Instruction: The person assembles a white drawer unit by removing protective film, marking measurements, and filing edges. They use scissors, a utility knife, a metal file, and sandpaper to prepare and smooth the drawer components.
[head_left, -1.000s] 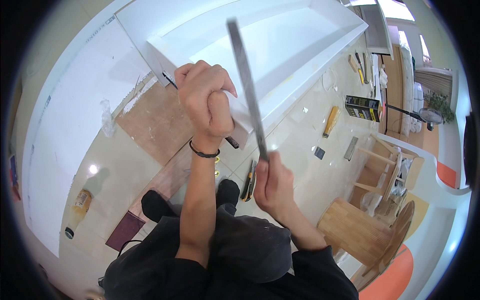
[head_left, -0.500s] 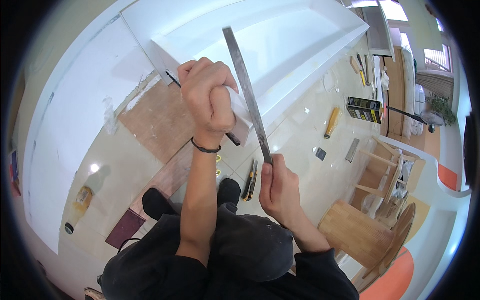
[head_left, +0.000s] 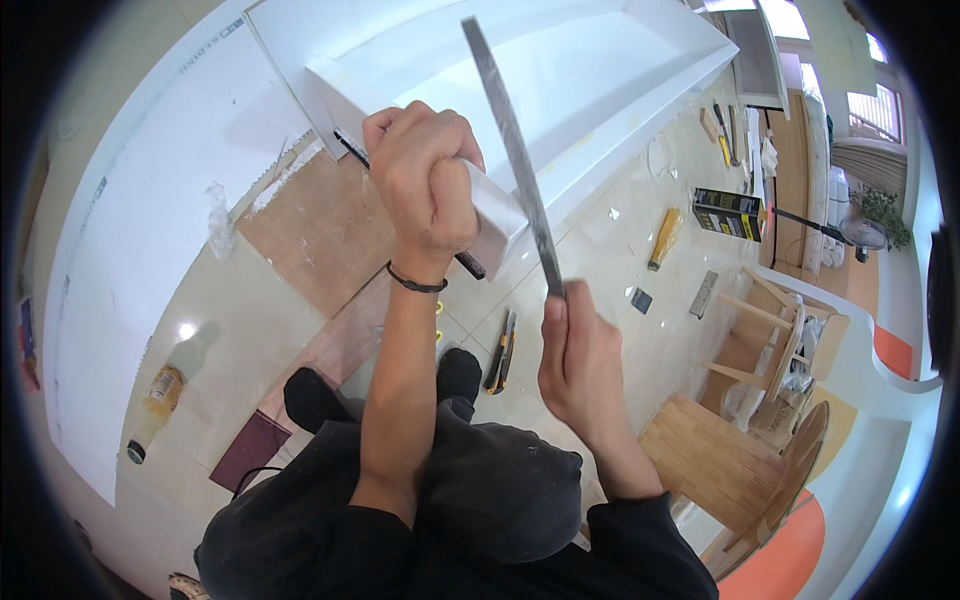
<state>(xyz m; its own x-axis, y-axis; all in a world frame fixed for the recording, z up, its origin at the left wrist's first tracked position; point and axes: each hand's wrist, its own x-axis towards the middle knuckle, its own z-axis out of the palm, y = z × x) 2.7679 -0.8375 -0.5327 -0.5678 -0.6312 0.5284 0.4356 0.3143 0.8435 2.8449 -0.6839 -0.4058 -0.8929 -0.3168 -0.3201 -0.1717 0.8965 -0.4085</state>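
Observation:
My left hand (head_left: 425,190) is closed around a small white block (head_left: 497,222), held up in front of me. My right hand (head_left: 580,360) grips the lower end of a long flat grey metal file (head_left: 512,150) that slants up and to the left, its blade running past the block's right edge. Both hands are above the near corner of a large white box-shaped cabinet (head_left: 560,70). A thin dark pencil-like stick (head_left: 352,150) lies along the cabinet's near edge behind my left hand. A dark band sits on my left wrist.
On the glossy tiled floor lie a yellow-and-black utility knife (head_left: 500,350), a yellow tube (head_left: 664,238), a black-and-yellow box (head_left: 728,212) and small tools. A bottle (head_left: 152,410) lies at the left by a white panel (head_left: 150,230). Wooden stools (head_left: 775,330) and a wooden board (head_left: 712,458) stand at the right.
The file has shifted slightly along the block while my right hand moved a little lower and to the right. My left hand keeps its grip on the block.

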